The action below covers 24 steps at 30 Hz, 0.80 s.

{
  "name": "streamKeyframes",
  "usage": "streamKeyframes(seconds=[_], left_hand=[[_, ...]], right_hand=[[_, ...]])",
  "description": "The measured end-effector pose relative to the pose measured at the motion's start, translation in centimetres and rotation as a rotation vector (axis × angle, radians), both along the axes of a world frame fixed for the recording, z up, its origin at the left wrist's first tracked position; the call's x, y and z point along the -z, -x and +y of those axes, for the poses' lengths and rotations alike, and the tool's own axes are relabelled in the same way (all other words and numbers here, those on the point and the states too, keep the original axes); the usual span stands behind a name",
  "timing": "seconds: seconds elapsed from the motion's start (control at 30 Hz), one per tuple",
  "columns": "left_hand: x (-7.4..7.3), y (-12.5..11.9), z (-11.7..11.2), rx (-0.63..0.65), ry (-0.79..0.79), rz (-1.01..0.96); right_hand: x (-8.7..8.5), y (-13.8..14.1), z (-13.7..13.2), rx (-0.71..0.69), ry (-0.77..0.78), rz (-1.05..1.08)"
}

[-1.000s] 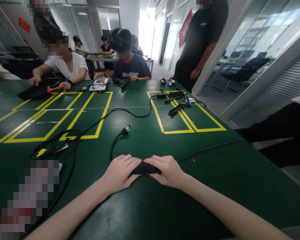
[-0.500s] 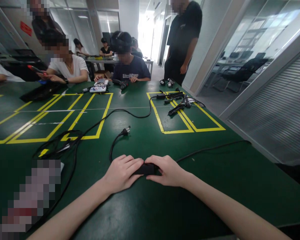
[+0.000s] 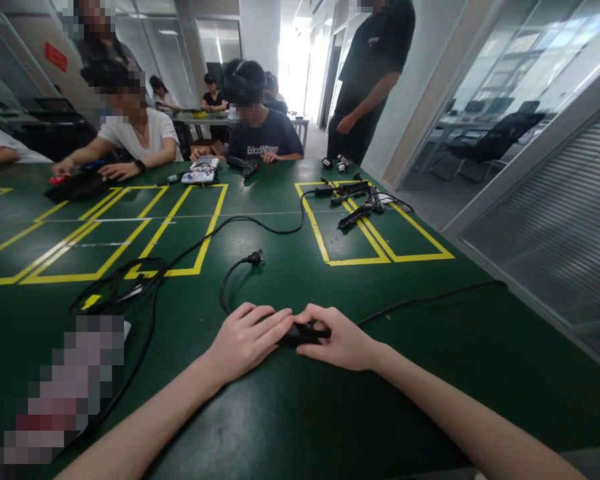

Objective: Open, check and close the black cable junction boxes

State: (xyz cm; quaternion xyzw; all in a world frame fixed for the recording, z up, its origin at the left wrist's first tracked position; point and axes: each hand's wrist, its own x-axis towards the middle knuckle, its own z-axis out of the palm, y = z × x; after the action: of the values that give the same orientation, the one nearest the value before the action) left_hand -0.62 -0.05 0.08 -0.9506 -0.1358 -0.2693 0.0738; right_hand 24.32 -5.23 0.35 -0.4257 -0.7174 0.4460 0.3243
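Observation:
A black power adapter (image 3: 305, 335) lies low over the green table in front of me, partly hidden by my fingers. My left hand (image 3: 253, 340) is closed over its left part, fingers on top. My right hand (image 3: 337, 339) grips its right end between thumb and fingers. From behind my left hand a short black cord curves away to a mains plug (image 3: 255, 259), lying on the table. A thin black cable (image 3: 430, 298) runs from beside my right hand toward the table's right edge.
A black cord (image 3: 153, 320) is coiled at my left, beside a pixelated pale object (image 3: 65, 393). Yellow tape (image 3: 357, 262) outlines areas on the table. Black tools and cables (image 3: 363, 207) lie far right. A drill (image 3: 245, 167) lies before a seated person; others sit or stand beyond.
The adapter has tilted between my hands, its right end now nearer my right fingers. Across the table, a person has lowered a red-ended object to the tabletop. The standing person's forearm has risen.

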Motion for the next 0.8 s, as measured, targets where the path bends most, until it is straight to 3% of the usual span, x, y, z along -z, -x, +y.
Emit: streamKeyframes(seconds=[0.13,0.23,0.33,0.5,0.6,0.7,0.8], left_hand=[[0.1,-0.2,0.0,-0.073,0.039,-0.027],[-0.2,-0.3,-0.2,-0.082,0.014,-0.078],[-0.5,-0.2,-0.5,-0.073,0.000,-0.177],[-0.1,-0.2,-0.2,-0.015,0.191,-0.065],[0.4,-0.3,0.1,-0.007,0.280,-0.025],[0.6,-0.3,0.2,-0.011,0.333,-0.010],[0.5,-0.3,0.1,-0.012,0.353,-0.013]], right_hand=[[0.1,0.3,0.1,0.073,-0.166,-0.033],[-0.1,-0.5,0.6,0.154,-0.138,-0.004],[-1.4,-2.6,1.7,0.334,-0.095,0.132],[-5.4,-8.2,3.3,0.684,-0.146,0.374],[-7.3,-12.5,4.0,0.827,-0.292,0.487],[-7.5,-16.7,4.7,1.009,-0.505,0.425],[-5.9,-19.6,5.4,1.197,-0.596,0.222]])
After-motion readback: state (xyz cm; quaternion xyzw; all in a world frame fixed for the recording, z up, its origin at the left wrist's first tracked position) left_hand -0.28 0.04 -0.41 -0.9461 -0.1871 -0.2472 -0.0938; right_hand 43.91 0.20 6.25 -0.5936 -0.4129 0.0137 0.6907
